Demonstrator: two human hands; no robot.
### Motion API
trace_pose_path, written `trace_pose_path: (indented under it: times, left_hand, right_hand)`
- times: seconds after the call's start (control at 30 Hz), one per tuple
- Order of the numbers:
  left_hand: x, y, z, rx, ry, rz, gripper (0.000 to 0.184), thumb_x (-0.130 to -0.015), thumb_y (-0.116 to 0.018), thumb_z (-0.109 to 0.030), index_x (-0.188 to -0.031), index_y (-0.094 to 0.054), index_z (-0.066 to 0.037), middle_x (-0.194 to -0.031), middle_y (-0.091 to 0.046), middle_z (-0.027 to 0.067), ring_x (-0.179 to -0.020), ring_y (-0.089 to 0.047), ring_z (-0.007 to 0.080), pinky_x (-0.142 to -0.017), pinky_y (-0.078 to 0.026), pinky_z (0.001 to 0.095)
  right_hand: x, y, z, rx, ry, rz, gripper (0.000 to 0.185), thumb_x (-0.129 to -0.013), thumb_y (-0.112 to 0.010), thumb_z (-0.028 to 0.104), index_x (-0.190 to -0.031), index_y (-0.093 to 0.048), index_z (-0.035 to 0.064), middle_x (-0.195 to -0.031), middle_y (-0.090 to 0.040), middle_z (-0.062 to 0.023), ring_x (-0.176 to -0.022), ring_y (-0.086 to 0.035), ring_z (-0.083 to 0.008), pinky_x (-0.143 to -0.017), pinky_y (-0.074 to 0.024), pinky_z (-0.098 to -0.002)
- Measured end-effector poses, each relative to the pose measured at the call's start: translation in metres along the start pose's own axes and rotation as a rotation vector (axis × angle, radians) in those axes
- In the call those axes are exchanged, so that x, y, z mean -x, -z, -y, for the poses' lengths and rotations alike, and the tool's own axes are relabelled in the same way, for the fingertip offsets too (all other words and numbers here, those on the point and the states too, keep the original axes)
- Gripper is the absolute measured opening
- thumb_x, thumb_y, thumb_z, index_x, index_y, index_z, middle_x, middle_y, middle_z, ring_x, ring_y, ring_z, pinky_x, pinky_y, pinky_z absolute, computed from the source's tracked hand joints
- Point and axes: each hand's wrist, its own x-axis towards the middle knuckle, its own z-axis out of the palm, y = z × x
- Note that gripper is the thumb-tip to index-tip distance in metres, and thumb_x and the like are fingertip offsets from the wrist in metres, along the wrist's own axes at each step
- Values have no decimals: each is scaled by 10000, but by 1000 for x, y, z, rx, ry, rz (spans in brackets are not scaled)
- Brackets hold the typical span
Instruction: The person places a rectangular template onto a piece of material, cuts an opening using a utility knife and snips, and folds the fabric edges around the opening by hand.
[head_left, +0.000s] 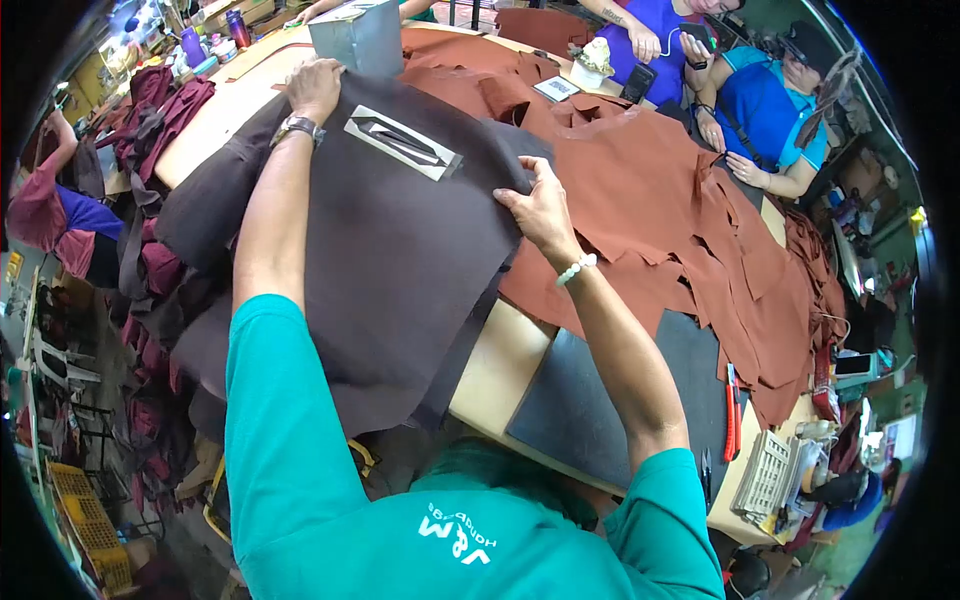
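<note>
A large dark brown leather sheet (390, 270) spreads over the table and hangs past its front edge. At its far left edge, beside a grey metal box (360, 40), my left hand (314, 92) grips the leather with fingers closed. My right hand (540, 205) pinches the sheet's right edge between thumb and fingers. On the sheet, between my hands, lies a pale rectangular template (403, 143) with dark pointed shapes on it. Reddish-brown leather pieces (630, 190) lie to the right of my right hand.
A dark cutting mat (620, 390) bears a red cutter (733, 412) near the front right. Two people (770, 110) stand across the table at the upper right; another person (70, 215) is at the left. Maroon leather scraps (160, 270) hang at the left.
</note>
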Motion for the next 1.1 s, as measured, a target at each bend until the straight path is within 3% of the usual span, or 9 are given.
trace_pose_path:
  times: [0.07,0.1,0.2,0.27,0.43,0.73,0.87,0.97,1.1]
  left_hand:
    - [0,-11,-10,-59,63,-3,218,-854,-572,-330,-897,-724,-181,-1007,-641,55,-1029,-561,276,-865,-431,470]
    - [-2,-14,-9,-30,106,150,297,-869,-550,-378,-1056,-678,-187,-1182,-566,81,-1196,-441,292,-936,-359,550]
    - [26,-43,-25,-42,183,-186,484,-885,-505,-454,-1277,-520,-170,-1338,-433,149,-1291,-329,336,-993,-275,606]
    - [62,-48,-39,130,151,-23,642,-884,-466,-525,-1394,-345,-154,-1429,-296,192,-1337,-237,371,-1024,-202,633]
    - [126,-43,-66,320,148,474,767,-843,-403,-648,-1423,-296,-158,-1492,-180,170,-1379,-139,369,-1045,-151,630]
    - [125,-50,-73,299,159,319,785,-839,-434,-627,-1414,-306,-108,-1475,-199,203,-1369,-138,394,-1037,-141,640]
    - [127,-34,-94,360,66,357,844,-793,-448,-692,-1408,-330,-126,-1473,-208,207,-1374,-110,401,-1036,-109,652]
    - [129,-40,-112,304,53,482,890,-751,-447,-743,-1412,-337,-156,-1488,-185,192,-1375,-73,418,-1030,-74,666]
    - [122,-40,-117,310,125,553,946,-715,-443,-780,-1421,-322,-163,-1497,-170,180,-1382,-44,410,-1032,-56,665]
  right_hand:
    - [-14,-2,-8,58,-4,-77,570,-743,-698,142,-1235,-437,22,-1125,-568,-277,-1030,-583,-344,-878,-453,-403]
    - [-18,-3,-9,74,-18,-106,582,-741,-698,146,-1243,-429,24,-1128,-567,-277,-1026,-584,-348,-876,-454,-404]
    - [-33,-9,-24,175,-13,-177,602,-737,-691,160,-1254,-410,32,-1074,-593,-261,-997,-591,-365,-859,-459,-421]
    - [-32,-13,-28,250,-19,-201,595,-737,-687,161,-1249,-412,32,-1029,-610,-247,-982,-593,-373,-852,-459,-431]
    - [-33,-21,-28,266,-56,-233,580,-752,-655,153,-1256,-395,32,-967,-622,-224,-961,-596,-377,-844,-456,-443]
    - [-13,4,-42,231,-7,-276,486,-815,-609,320,-1172,-451,32,-1019,-598,-208,-932,-586,-363,-814,-450,-440]
    - [46,13,-28,426,16,134,330,-768,-583,272,-968,-599,11,-998,-603,-171,-924,-584,-320,-797,-463,-404]
    - [58,-8,-38,703,282,101,298,-728,-610,233,-941,-625,25,-960,-601,-148,-893,-596,-322,-784,-485,-420]
    - [58,-16,-48,686,302,72,175,-761,-618,152,-879,-652,27,-862,-632,-157,-840,-616,-325,-742,-498,-422]
